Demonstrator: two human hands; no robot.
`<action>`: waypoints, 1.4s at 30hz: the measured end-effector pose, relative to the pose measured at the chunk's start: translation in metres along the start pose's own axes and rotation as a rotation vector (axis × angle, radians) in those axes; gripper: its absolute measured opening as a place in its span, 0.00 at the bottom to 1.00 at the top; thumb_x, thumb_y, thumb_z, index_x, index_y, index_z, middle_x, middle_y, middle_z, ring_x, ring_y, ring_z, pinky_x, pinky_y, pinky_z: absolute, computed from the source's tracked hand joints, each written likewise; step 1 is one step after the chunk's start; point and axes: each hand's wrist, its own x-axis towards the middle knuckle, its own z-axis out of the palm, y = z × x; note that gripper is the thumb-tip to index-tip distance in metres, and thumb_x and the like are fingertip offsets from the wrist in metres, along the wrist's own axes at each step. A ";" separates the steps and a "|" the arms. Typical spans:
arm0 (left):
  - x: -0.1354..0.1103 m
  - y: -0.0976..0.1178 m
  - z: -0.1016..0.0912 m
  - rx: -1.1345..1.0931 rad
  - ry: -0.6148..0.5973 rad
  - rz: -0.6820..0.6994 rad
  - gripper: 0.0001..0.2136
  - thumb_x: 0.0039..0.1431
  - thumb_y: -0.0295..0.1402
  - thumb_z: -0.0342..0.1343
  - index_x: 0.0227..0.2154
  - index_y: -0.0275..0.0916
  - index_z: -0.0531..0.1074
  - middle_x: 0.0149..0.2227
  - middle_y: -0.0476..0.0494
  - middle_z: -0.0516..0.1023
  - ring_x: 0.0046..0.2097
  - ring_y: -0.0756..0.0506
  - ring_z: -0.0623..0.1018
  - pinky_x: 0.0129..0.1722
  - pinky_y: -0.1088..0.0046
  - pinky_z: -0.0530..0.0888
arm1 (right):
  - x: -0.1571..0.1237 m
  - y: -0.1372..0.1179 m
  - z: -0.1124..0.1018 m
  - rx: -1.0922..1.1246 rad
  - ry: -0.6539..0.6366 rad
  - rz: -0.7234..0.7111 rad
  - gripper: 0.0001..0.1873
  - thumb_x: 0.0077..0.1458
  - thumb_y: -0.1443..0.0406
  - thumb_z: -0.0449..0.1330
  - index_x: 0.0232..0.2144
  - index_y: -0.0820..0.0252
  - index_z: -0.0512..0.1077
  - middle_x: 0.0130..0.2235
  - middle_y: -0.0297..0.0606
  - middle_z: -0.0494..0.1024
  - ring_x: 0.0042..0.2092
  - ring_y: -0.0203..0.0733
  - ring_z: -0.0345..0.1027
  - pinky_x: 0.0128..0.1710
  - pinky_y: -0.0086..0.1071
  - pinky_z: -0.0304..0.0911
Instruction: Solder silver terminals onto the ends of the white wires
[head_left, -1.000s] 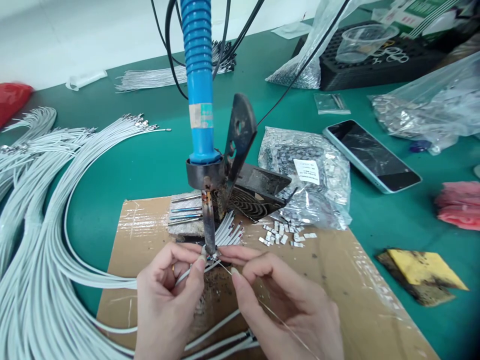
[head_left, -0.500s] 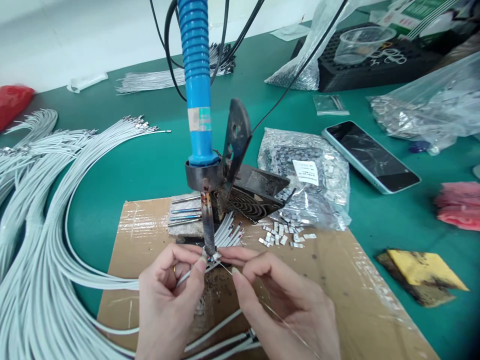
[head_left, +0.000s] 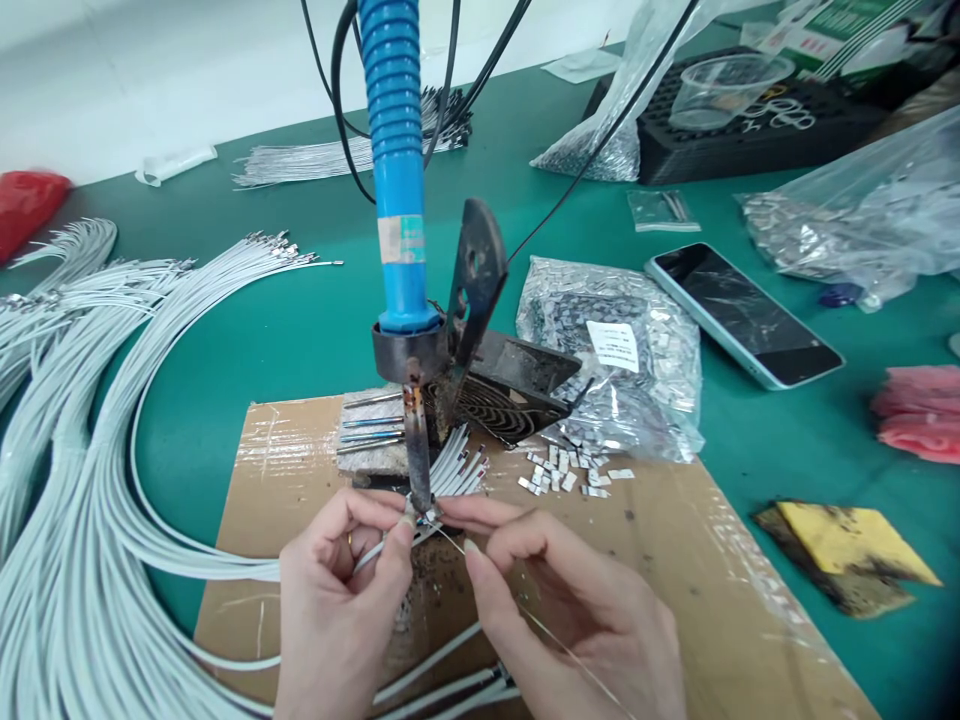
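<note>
A blue-handled soldering iron stands upright in a black holder, its burnt tip pointing down at the cardboard sheet. My left hand pinches the end of a thin white cable and holds it right at the tip. My right hand pinches a fine solder wire and feeds its end to the same spot. Both hands are closed, fingertips almost meeting under the iron. Small metal terminals lie loose on the cardboard to the right.
A big fan of white cables fills the left side. Bags of metal parts sit behind the cardboard, a phone and a dirty yellow sponge to the right. Black tray and more bags at the back.
Almost nothing differs: both hands stay pinched at the iron's tip, and the view shifted very slightly.
</note>
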 end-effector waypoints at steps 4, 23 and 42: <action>0.000 0.000 0.001 -0.005 0.007 0.013 0.07 0.42 0.23 0.69 0.18 0.38 0.77 0.27 0.51 0.82 0.26 0.54 0.78 0.27 0.88 0.73 | -0.001 0.000 0.002 0.009 0.017 0.013 0.12 0.56 0.67 0.63 0.21 0.54 0.70 0.43 0.31 0.87 0.40 0.37 0.83 0.36 0.20 0.71; 0.001 -0.001 -0.001 0.000 -0.013 0.019 0.07 0.42 0.23 0.70 0.18 0.39 0.77 0.27 0.50 0.82 0.27 0.53 0.79 0.27 0.87 0.73 | -0.001 0.000 0.003 0.035 0.046 0.012 0.12 0.55 0.67 0.64 0.21 0.54 0.70 0.42 0.31 0.87 0.40 0.37 0.84 0.34 0.20 0.72; 0.001 0.000 -0.003 -0.026 -0.023 0.028 0.08 0.42 0.21 0.70 0.19 0.38 0.78 0.28 0.49 0.82 0.26 0.53 0.79 0.26 0.87 0.73 | 0.000 -0.001 0.000 0.007 0.005 -0.004 0.12 0.56 0.66 0.65 0.22 0.55 0.72 0.43 0.37 0.87 0.41 0.44 0.84 0.32 0.24 0.75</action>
